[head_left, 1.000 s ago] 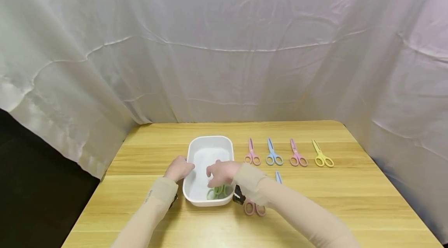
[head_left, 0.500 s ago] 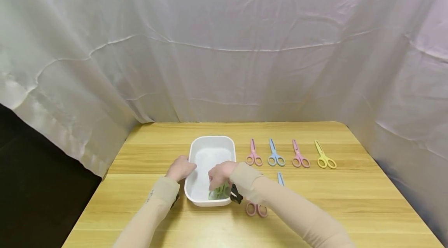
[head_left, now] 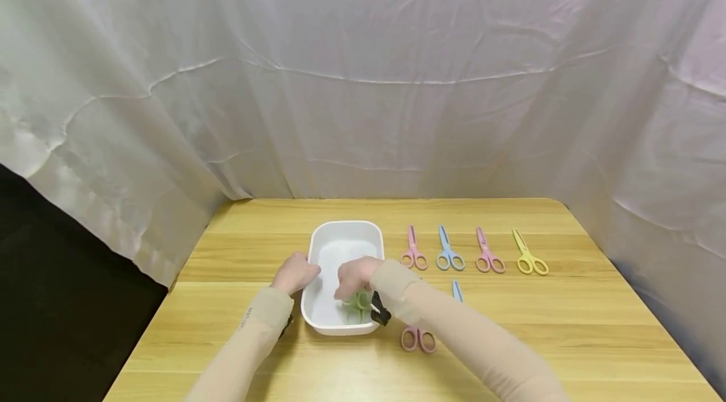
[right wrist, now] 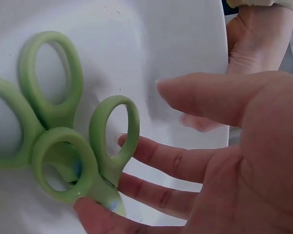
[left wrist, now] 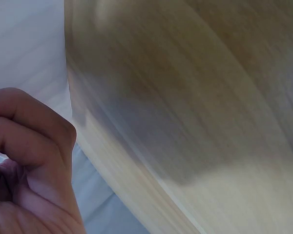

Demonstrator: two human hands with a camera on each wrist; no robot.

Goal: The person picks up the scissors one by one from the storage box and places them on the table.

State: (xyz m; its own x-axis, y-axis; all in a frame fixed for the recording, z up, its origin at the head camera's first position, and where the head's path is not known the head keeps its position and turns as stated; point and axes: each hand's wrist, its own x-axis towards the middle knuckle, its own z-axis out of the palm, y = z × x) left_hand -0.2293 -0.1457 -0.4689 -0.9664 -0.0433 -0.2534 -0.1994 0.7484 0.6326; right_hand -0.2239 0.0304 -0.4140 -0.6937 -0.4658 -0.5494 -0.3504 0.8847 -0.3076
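In the head view my left hand (head_left: pixel 296 273) holds the left rim of a white plastic bin (head_left: pixel 334 329). The left wrist view shows that hand's fingers (left wrist: pixel 27 141) curled over the edge. My right hand (head_left: pixel 357 276) reaches into the bin's near right part. Two pairs of green scissors lie there, a front pair (right wrist: pixel 100 187) overlapping a back pair (right wrist: pixel 61 117). In the right wrist view my right fingers (right wrist: pixel 176 163) reach out to the front pair's handles, fingertips at the loops. The thumb stands apart from them. The scissors' blades are mostly hidden.
Right of the bin, a row of scissors lies on the wooden table (head_left: pixel 578 326): pink (head_left: pixel 412 249), blue (head_left: pixel 445 248), pink (head_left: pixel 484 252) and yellow (head_left: pixel 526 254). Nearer, a blue blade (head_left: pixel 457 292) and pink handles (head_left: pixel 418 334) show around my right sleeve. Curtains stand behind.
My right hand has lowered its fingers to the green scissors, which have shifted and turned in the bin. My left hand stays on the rim. The head view has moved slightly.
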